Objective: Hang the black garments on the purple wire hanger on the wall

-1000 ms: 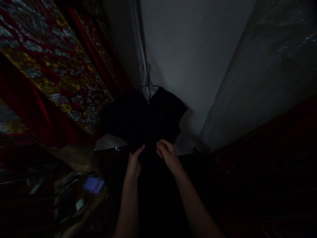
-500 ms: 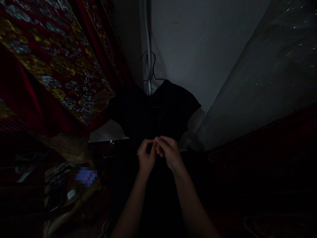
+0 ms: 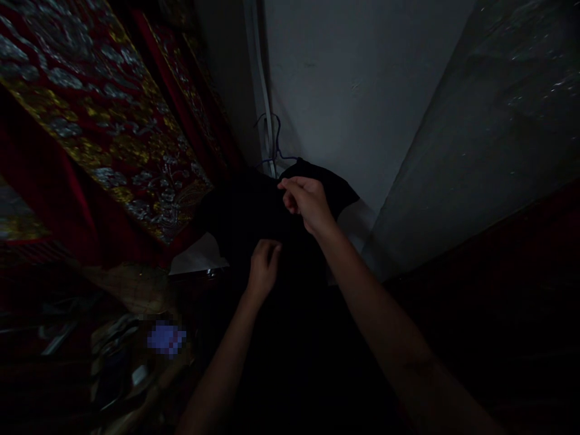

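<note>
A black short-sleeved garment point(image 3: 244, 205) hangs in front of me on a thin dark hanger point(image 3: 279, 138). At the middle of its front, my left hand point(image 3: 263, 266) is closed in a pinch that appears to hold the black cloth. My right hand point(image 3: 308, 199) is higher, near the neckline, with thumb and forefinger pressed together and the other fingers curled. Anything in its pinch is too small or dark to make out. The two hands are apart. Darkness hides the garment's folds and lower part.
A red cloth point(image 3: 136, 121) with gold and silver decoration hangs at left. Behind the hanger run a pale strip point(image 3: 261, 66) and a grey wall point(image 3: 353, 84). Shiny, clear-looking sheeting point(image 3: 480, 139) covers the right side. Cluttered items, including a small white object point(image 3: 139, 374), lie lower left.
My right hand has moved up and away from my left, toward the neckline; their fingertips met before. My left hand stays low on the garment. The view has shifted slightly.
</note>
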The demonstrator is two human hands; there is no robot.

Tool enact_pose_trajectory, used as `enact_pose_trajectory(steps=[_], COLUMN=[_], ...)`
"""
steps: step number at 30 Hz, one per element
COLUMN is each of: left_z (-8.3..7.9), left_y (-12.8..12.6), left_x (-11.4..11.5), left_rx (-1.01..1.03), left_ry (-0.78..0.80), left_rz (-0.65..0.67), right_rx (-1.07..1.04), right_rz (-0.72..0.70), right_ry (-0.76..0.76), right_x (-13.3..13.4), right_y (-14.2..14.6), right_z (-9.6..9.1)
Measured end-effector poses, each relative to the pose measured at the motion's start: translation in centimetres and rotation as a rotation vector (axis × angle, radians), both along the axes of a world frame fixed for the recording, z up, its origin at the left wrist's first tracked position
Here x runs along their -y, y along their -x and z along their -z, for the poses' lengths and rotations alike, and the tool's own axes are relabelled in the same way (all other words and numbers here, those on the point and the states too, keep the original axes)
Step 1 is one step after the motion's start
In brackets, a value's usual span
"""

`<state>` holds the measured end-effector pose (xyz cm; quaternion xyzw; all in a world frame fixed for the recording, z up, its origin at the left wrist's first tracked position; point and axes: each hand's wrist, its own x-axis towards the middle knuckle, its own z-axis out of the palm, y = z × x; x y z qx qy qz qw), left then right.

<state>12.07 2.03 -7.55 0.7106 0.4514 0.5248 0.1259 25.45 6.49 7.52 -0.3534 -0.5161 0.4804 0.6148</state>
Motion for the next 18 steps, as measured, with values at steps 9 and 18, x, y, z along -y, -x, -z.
enact_pose_trajectory(steps=[9,18], left_z=[-14.4,-12.6], left_y=[0.3,0.0], left_x=[-4.0,-4.4], left_rx=[-0.174,-0.151], left_ry=[-0.373,-0.368], left_rz=[0.034,-0.125], right_rx=[0.249,0.219], right_rz=[0.082,0.107], right_ry=[-0.224,-0.200], right_x=[0.0,-1.9], right_y=[-1.1,0.9], right_z=[1.4,4.3])
